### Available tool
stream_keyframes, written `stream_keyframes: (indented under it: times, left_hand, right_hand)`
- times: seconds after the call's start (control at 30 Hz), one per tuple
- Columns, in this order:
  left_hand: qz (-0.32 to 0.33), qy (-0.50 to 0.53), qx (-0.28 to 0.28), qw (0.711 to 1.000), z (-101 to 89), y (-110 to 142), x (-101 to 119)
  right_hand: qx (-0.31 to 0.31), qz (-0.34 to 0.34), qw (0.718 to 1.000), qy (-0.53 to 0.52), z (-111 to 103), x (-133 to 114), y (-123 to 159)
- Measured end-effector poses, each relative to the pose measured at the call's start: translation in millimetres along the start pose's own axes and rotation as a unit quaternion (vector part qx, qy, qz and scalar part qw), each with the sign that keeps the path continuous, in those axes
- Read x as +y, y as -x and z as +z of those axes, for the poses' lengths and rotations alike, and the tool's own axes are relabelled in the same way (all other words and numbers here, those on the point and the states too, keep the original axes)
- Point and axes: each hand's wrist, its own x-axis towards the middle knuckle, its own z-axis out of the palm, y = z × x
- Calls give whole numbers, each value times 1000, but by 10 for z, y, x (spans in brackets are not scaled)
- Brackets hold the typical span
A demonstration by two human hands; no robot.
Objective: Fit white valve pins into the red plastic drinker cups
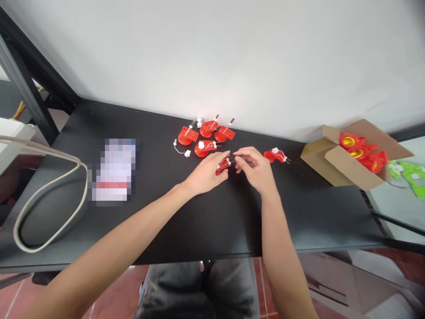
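Observation:
My left hand (210, 170) is closed around a small red plastic part (223, 165) with white wires and thin metal prongs, held low over the black table. My right hand (253, 165) is bent in a pinch at the prong end of that part; what lies between its fingertips is too small to make out. Just beyond my left hand lies a similar red part with white wires (203, 148). To the right of my right hand rests another red part (276, 155), its prongs pointing right.
Behind my hands, by the wall, several red parts with metal strips (187, 135) stand beside a loose white wire piece (181, 152). A cardboard box (320, 161) at right holds red and yellow pieces (363, 153). Leftward lie a blurred-out rectangle (116, 168) and a looped pale cable (25, 212).

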Motion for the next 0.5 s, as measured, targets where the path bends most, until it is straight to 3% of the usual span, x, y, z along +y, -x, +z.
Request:
stream_keyframes:
  times: [0.33, 0.5]
  left_hand:
    - [89, -30, 100, 991, 18, 38, 80]
    - [130, -60, 137, 980, 14, 48, 111]
  right_hand:
    - [-15, 36, 998, 40, -46, 46, -10]
    - [-103, 6, 994, 26, -50, 38, 12]
